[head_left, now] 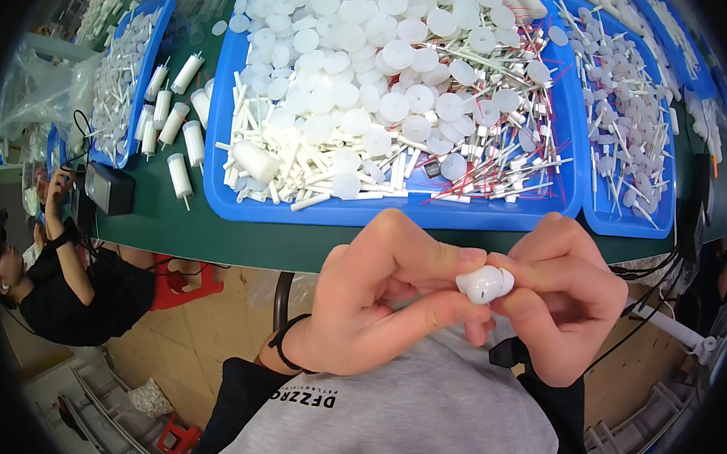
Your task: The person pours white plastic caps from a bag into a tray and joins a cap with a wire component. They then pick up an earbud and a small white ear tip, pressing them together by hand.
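In front of my chest, just off the table's near edge, my left hand (380, 298) and my right hand (570, 291) meet fingertip to fingertip. Between their thumbs and forefingers is a small glossy white earbud (482, 285) with dark slots on its rounded body. Both hands pinch it, the left from one side and the right from the other. My fingers cover part of it, so I cannot tell whether it is one piece or two. Beyond my hands lies a blue tray (397, 217) heaped with translucent white discs (397, 54), short white tubes (301, 162) and thin metal parts with red wires.
Several white cylinders (193, 142) lie on the green table (158, 224) left of the tray. More filled blue trays stand at the right (626, 228) and left (156, 31). A black box (109, 187) sits near a seated co-worker (73, 286). Black cables (679, 252) hang at the right.
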The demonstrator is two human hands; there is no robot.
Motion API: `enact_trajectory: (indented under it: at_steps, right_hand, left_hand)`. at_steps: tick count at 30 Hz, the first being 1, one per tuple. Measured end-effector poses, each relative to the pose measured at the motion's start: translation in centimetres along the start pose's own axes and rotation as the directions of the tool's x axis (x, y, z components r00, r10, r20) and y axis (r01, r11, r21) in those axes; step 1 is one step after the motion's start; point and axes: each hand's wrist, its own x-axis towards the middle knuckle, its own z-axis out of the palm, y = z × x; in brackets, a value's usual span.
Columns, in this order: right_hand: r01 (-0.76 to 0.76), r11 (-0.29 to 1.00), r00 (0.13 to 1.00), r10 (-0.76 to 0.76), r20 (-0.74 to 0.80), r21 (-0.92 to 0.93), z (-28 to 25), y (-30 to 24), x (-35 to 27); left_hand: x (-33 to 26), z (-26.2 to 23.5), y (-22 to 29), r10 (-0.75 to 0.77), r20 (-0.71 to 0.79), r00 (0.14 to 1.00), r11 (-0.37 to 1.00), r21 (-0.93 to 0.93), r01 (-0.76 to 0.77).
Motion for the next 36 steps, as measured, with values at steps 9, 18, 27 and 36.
enact_trajectory:
  at_steps: [9, 18, 27, 36]
  right_hand:
    - [0.074, 0.945, 0.996, -0.087, -0.028, -0.317, -0.2, -0.6, -0.1]
    - [-0.116, 0.845, 0.923, -0.103, -0.372, -0.522, -1.3, 1.6, 1.4]
    - [-0.054, 0.571, 0.978, -0.135, -0.159, -0.819, -0.9, 3.7, 4.2]
    - [-0.061, 0.603, 0.991, -0.060, -0.122, -0.795, -1.0, 3.3, 4.8]
  left_hand:
    - [0.5, 0.0, 0.2, -0.193, 0.026, 0.981, 0.948, -0.253, 0.193]
    - [1.3, -0.8, -0.7, -0.277, -0.085, 0.957, 0.943, -0.215, 0.254]
    - [1.5, -0.3, -0.2, -0.250, -0.192, 0.949, 0.968, -0.057, 0.243]
    - [0.9, -1.3, -0.2, -0.201, -0.110, 0.973, 0.969, -0.166, 0.181]
